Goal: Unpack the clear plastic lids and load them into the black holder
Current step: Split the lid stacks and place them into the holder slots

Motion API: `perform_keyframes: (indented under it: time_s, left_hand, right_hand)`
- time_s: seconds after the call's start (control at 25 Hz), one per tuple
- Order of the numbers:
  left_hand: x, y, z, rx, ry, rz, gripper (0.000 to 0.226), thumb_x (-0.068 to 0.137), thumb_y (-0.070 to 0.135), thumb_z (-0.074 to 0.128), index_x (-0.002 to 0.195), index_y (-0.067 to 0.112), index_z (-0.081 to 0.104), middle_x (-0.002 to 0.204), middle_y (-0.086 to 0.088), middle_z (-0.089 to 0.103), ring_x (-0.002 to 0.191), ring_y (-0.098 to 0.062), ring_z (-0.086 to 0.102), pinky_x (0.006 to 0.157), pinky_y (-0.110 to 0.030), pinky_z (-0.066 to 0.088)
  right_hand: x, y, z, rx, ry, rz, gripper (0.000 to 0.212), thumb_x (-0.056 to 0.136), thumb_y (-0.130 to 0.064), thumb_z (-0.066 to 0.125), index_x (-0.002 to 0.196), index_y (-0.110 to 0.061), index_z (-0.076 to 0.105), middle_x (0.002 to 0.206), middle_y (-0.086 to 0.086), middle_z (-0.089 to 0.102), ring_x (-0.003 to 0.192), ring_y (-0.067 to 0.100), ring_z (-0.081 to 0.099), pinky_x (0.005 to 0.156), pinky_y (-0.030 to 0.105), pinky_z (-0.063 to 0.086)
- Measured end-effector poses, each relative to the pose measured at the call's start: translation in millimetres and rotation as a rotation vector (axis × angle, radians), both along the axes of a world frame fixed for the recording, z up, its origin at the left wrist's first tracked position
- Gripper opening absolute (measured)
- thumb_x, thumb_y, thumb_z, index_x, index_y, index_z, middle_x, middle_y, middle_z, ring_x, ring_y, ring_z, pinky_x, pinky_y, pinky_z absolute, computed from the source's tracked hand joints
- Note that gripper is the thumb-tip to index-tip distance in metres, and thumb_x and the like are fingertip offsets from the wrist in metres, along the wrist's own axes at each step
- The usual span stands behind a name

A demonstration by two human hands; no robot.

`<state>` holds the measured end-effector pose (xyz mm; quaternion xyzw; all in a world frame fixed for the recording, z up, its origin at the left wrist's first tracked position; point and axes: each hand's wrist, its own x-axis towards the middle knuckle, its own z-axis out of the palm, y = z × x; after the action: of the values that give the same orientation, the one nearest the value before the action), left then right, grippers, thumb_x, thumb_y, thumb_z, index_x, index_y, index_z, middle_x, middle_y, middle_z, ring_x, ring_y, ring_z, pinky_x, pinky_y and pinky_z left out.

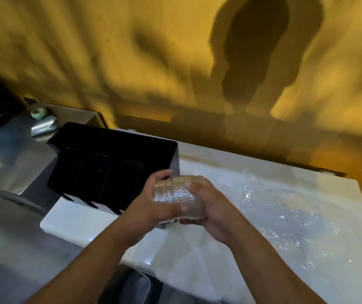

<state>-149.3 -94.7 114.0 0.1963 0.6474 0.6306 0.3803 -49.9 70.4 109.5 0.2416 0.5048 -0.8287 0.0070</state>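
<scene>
A stack of clear plastic lids (175, 191) lies on its side between my two hands, just above the white counter (101, 218). My left hand (153, 205) grips the stack's left end, thumb across its front. My right hand (206, 202) clasps the right end from the other side. The black holder (171, 154) stands directly behind and left of my hands, its slotted compartments facing me and looking dark inside. The frame is blurred.
Crumpled clear plastic wrapping (289, 207) lies on the counter to my right. A stainless steel surface (11, 159) extends to the left, with a foil-wrapped item (44, 128) and a small round object (38, 111) at its back. A yellow wall rises behind.
</scene>
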Motion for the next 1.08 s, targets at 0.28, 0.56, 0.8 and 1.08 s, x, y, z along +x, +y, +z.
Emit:
perform_keyframes:
  time_s: [0.28, 0.56, 0.8, 1.08]
  left_hand:
    - [-49.5, -80.0, -11.0, 0.009, 0.022, 0.027, 0.077, 0.056, 0.027, 0.092, 0.123, 0.047, 0.059, 0.119, 0.000, 0.069, 0.106, -0.023, 0.072, 0.077, -0.040, 0.064]
    - [-135.0, -177.9, -23.3, 0.075, -0.059, -0.057, 0.086, 0.056, 0.032, 0.098, 0.131, 0.048, 0.058, 0.127, -0.001, 0.068, 0.111, -0.028, 0.072, 0.079, -0.043, 0.063]
    - [-207.3, -237.1, -25.7, 0.073, -0.084, -0.082, 0.074, 0.059, 0.034, 0.096, 0.124, 0.044, 0.062, 0.123, -0.005, 0.070, 0.110, -0.034, 0.071, 0.077, -0.046, 0.063]
    - [-240.9, -251.7, -32.9, 0.069, -0.089, -0.025, 0.068, 0.058, 0.031, 0.091, 0.118, 0.048, 0.064, 0.120, -0.003, 0.069, 0.108, -0.031, 0.071, 0.075, -0.043, 0.063]
  right_hand:
    - [-47.1, -73.5, -13.7, -0.076, 0.034, 0.073, 0.063, 0.076, -0.027, 0.084, 0.133, -0.025, 0.058, 0.133, 0.019, 0.066, 0.115, 0.045, 0.068, 0.095, 0.063, 0.056]
    - [-123.2, -184.4, -9.9, -0.031, 0.022, -0.037, 0.070, 0.074, -0.028, 0.088, 0.135, -0.017, 0.055, 0.129, 0.023, 0.068, 0.111, 0.045, 0.071, 0.092, 0.067, 0.056]
    - [-180.2, -247.3, -1.7, 0.001, -0.009, -0.061, 0.068, 0.079, -0.033, 0.086, 0.136, -0.013, 0.056, 0.131, 0.022, 0.068, 0.112, 0.044, 0.071, 0.083, 0.051, 0.061]
    - [-217.4, -263.8, -7.9, 0.018, 0.005, -0.059, 0.057, 0.087, -0.026, 0.074, 0.138, -0.009, 0.056, 0.131, 0.025, 0.067, 0.111, 0.045, 0.069, 0.090, 0.057, 0.057]
